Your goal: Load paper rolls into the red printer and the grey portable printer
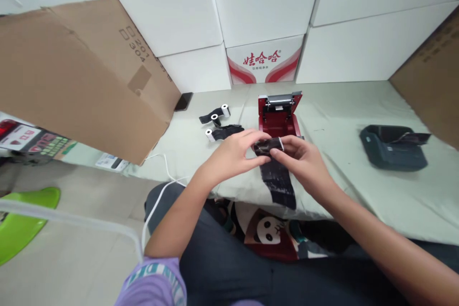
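Between my two hands is a small paper roll (268,146), black outside with a white end, and its black strip (278,181) hangs down towards the table's front edge. My left hand (238,153) grips the roll's left end with thumb and fingers. At the right end, my right hand (299,155) pinches it near the white face. Just behind the hands stands a red receipt printer (279,122) with its lid raised; its front is partly hidden. To the left lie several similar rolls (225,111) with black strips loosely unrolled.
A dark printer (394,148) sits on the right of the cloth-covered table (344,114). A phone (184,102) lies by a large cardboard sheet (89,71) at left. White boxes (263,5) line the back. A white cable (167,165) crosses the front edge.
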`<state>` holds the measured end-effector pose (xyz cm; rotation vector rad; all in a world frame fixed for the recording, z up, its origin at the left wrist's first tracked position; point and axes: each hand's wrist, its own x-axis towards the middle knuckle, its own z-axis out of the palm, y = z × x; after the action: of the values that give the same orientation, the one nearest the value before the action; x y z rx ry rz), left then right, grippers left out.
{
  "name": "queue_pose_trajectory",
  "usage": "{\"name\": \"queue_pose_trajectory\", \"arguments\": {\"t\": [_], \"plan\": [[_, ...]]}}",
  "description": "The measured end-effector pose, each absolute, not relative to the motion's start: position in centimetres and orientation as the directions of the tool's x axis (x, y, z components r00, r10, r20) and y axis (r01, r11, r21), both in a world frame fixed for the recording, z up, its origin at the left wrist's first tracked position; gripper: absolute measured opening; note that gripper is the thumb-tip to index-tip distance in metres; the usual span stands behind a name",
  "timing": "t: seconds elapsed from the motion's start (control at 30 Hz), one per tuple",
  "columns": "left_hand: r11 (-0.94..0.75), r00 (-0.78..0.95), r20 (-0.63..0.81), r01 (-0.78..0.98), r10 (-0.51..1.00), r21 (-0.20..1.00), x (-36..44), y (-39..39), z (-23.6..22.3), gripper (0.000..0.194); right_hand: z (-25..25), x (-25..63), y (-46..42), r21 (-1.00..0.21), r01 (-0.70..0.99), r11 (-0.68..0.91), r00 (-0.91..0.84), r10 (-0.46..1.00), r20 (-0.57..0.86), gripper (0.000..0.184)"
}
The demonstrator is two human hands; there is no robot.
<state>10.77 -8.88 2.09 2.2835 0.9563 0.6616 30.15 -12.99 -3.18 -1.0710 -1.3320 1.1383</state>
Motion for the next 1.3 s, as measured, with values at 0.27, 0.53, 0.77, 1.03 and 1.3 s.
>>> {"name": "queue_pose_trajectory", "arguments": {"t": [0.27,0.53,0.77,1.03,1.3], "plan": [[-0.611,0.546,0.318,0.519,0.775,0.597,11.6,-5.7,-0.7,0.035,-4.7,36.7,-8.4,-0.821,0.485,0.301,0.321,0.812,0.487,0.025],[-0.571,0.607,0.101,0.661,0.788,0.487,16.4,0.8,-1.3,0.036,-14.0,41.5,-2.6,-0.84,0.534,0.094,0.432,0.824,0.367,0.021],[-0.628,0.669,-0.077,0.726,0.739,0.28,19.5,3.4,-2.4,0.036,-14.3,41.6,-2.5,-0.833,0.547,0.078,0.406,0.846,0.346,0.021],[-0.626,0.657,-0.195,0.754,0.728,0.201,19.3,1.9,-1.7,0.032,-13.6,41.4,-1.9,-0.881,0.451,0.141,0.368,0.87,0.328,0.031],[-0.801,0.755,0.271,0.538,0.596,0.263,14.6,-5.6,-3.3,0.058,-10.5,39.9,-0.2,-0.961,0.119,0.251,0.015,0.967,0.254,0.064]]}}
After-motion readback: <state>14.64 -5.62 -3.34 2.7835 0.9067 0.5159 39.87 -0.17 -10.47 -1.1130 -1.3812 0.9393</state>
